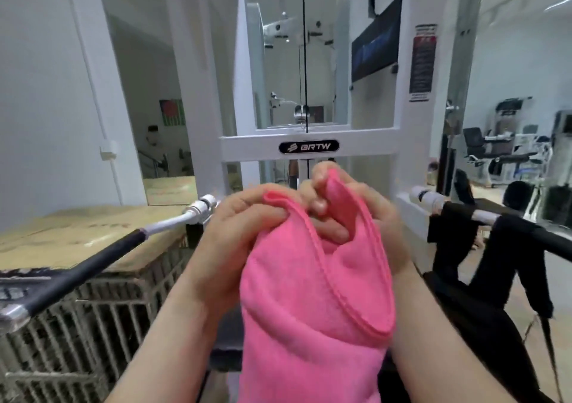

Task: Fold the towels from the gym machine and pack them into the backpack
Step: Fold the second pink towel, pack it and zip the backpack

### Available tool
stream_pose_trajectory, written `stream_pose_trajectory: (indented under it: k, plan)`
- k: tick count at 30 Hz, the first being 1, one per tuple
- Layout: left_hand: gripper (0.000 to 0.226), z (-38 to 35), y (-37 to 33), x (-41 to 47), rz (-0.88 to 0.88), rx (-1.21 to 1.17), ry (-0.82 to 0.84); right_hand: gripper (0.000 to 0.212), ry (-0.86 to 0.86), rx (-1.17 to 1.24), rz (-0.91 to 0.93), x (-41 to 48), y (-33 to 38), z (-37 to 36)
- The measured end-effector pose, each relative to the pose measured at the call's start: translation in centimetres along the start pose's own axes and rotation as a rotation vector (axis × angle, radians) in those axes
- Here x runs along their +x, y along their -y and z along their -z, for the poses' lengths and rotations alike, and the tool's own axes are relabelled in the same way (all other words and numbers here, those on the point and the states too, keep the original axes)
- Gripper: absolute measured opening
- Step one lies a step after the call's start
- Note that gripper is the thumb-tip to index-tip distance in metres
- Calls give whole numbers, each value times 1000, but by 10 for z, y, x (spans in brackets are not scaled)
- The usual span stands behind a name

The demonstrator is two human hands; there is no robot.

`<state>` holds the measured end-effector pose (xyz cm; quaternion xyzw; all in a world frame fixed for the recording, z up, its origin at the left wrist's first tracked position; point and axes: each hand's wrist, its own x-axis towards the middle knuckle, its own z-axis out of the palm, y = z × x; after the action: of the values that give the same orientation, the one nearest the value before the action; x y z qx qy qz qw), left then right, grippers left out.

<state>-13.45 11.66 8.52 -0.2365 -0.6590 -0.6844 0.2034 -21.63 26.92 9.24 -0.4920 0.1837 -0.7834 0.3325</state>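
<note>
While I am standing in front of the white gym machine [306, 147], I am holding a pink towel [309, 303] up with both hands. My left hand [238, 229] is pinching the top edge of the towel, with my fingers curled tight over the rim. My right hand [365, 216] is gripping the other part of the top edge, and its fingers are tucking into the fold. The two hands are sitting close together, almost touching. The towel is hanging down between my arms, and its edge is making a long loop on the right side. It is not flat yet; it is looking bunched and soft.

A black backpack [483, 309] is hanging on my right, with its straps looping over the machine's right handle bar [433, 199]. It is just beside my right arm. I cannot tell if it is open.

The left handle bar [123, 244] is sticking out on my left, with a black grip on it. Under it, a flat brown cardboard sheet [93, 235] is lying on top of some pale crates [93, 319]. Far off on the right, more gym gear [507, 151] is standing by the wall.
</note>
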Motion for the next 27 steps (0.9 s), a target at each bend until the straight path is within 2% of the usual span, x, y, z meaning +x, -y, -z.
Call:
stream_pose_trajectory:
  k: [3,7,10,15,17,20,22,24,26,27]
  plan:
    - [21,-13,4,7,-70,31,-80,4,-96,-55,-44,3,-16,2]
    - [16,-10,7,2,-90,70,-174,12,-154,-164,-46,2,-21,12]
    - [20,-10,8,4,-105,94,-200,25,-129,-188,-58,4,-24,22]
    - [37,2,3,7,-56,310,-21,48,-70,-268,-137,10,-26,40]
    - [33,9,4,10,-6,398,52,45,-45,-243,-170,14,-23,40]
    - [24,14,7,13,-19,329,-23,38,-140,-249,-212,19,-21,39]
    - [14,17,13,14,-41,240,-129,35,-264,-400,-152,20,-19,40]
    - [8,22,17,14,-52,176,-229,21,-342,-698,-8,11,-13,37]
    - [12,26,19,13,-55,141,-303,9,-266,-996,54,-3,-4,29]
    - [12,28,19,12,-53,128,-318,10,-193,-1133,26,-11,0,24]
